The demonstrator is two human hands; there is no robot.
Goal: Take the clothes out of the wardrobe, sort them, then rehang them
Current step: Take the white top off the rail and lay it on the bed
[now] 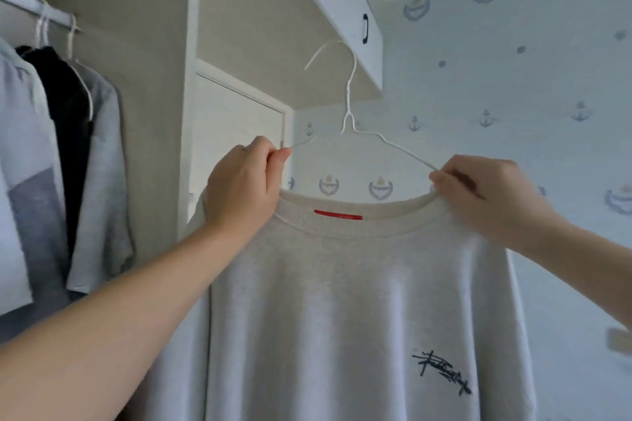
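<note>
A cream sweatshirt (342, 301) with a red neck label and a dark scribble print hangs in front of me, held up in the air. A white wire hanger (349, 106) sits in its collar, hook pointing up. My left hand (242, 184) pinches the hanger's left arm together with the sweatshirt's left shoulder. My right hand (485, 195) pinches the hanger's right arm at the collar's right edge. The hanger's lower parts are hidden inside the fabric.
The open wardrobe at the left has a white rail (37, 8) carrying a pale patchwork shirt (24, 181), a black garment (68, 106) and a grey top (102, 188) on white hangers. White cupboard doors (342, 3) jut overhead. Anchor-patterned wallpaper (513, 96) lies behind.
</note>
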